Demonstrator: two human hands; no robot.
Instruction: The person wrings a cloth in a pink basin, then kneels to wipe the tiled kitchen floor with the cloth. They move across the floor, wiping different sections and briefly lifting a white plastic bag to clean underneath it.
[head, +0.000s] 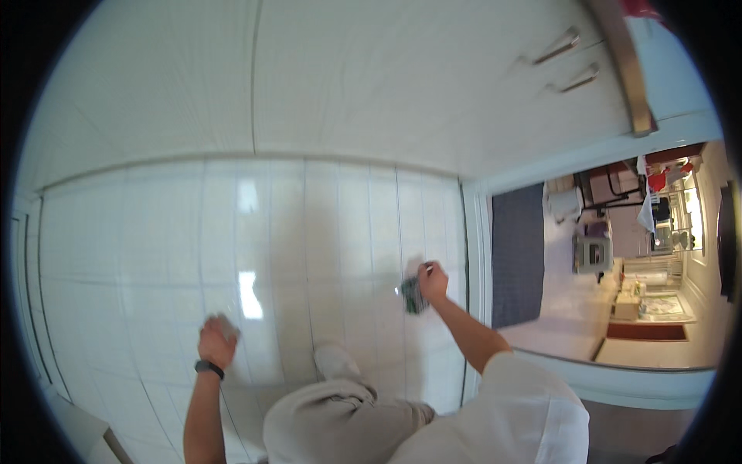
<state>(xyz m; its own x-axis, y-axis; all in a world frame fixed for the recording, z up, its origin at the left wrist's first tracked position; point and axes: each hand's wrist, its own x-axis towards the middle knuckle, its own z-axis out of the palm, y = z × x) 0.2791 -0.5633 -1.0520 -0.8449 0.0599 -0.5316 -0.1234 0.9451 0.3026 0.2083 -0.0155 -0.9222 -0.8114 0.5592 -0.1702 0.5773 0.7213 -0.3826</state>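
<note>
My left hand [216, 347], with a dark band on its wrist, is closed around a small pale object [231, 330]. Blur keeps me from telling what that object is. Farther right, my right hand [435, 281] grips a green and dark patterned item [413, 297], perhaps a packet, by its upper end. Both hands are over the white tiled floor [162, 249]. My bent leg in light trousers [324, 423] and a pale shoe [336, 362] are between and below them.
White cabinet doors [371, 87] border the floor ahead, with metal handles [557, 49] at upper right. To the right, a doorway frame [478, 255] opens onto a room with a dark mat [517, 255], a grey bin-like container [591, 253] and a dark-framed chair [611, 188].
</note>
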